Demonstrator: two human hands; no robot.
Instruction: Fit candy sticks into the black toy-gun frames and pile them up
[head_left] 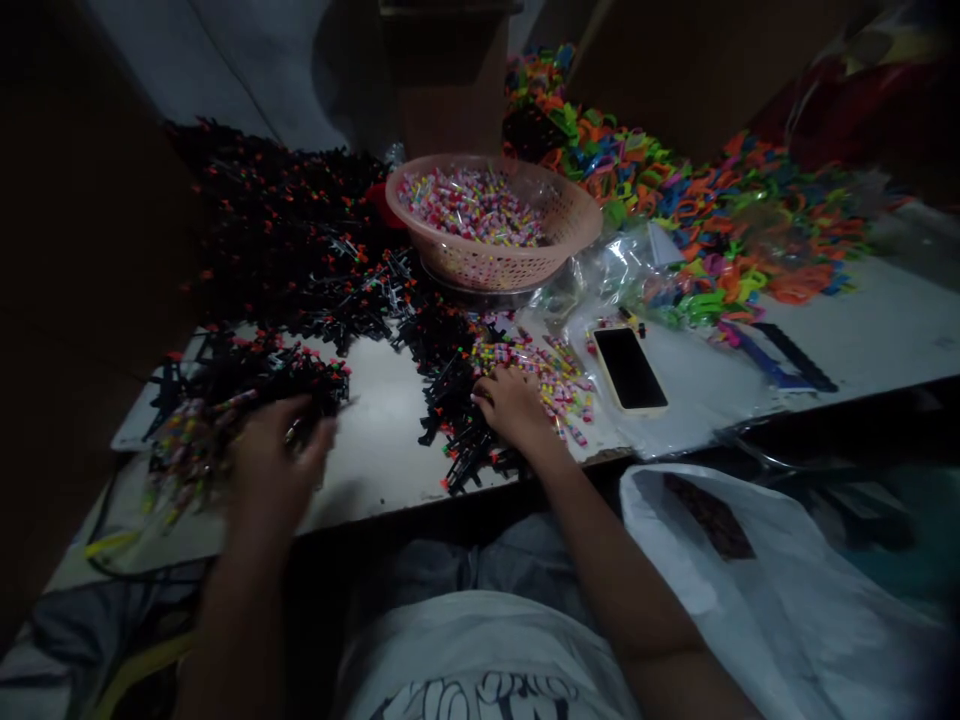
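Observation:
My left hand [274, 465] is smeared by motion over the table's left side, its thumb and fingers bent beside a dark bit I cannot make out. Under and beyond it lie a heap of small black toy guns with orange tips [300, 378] and a heap of small colourful striped pieces [180, 450]. My right hand [514, 405] rests with curled fingers between a strip of black toy guns [465, 440] and a spread of pink, yellow and white pieces [559, 375]. Whatever its fingertips hold is hidden.
A pink perforated basket [487, 265] holds many striped pieces. Behind it on the left rises a large black toy pile [277, 230]; bright plastic pieces [675, 190] are heaped right. A phone [630, 368] lies on clear plastic. A white sack [750, 570] hangs by the table's front edge.

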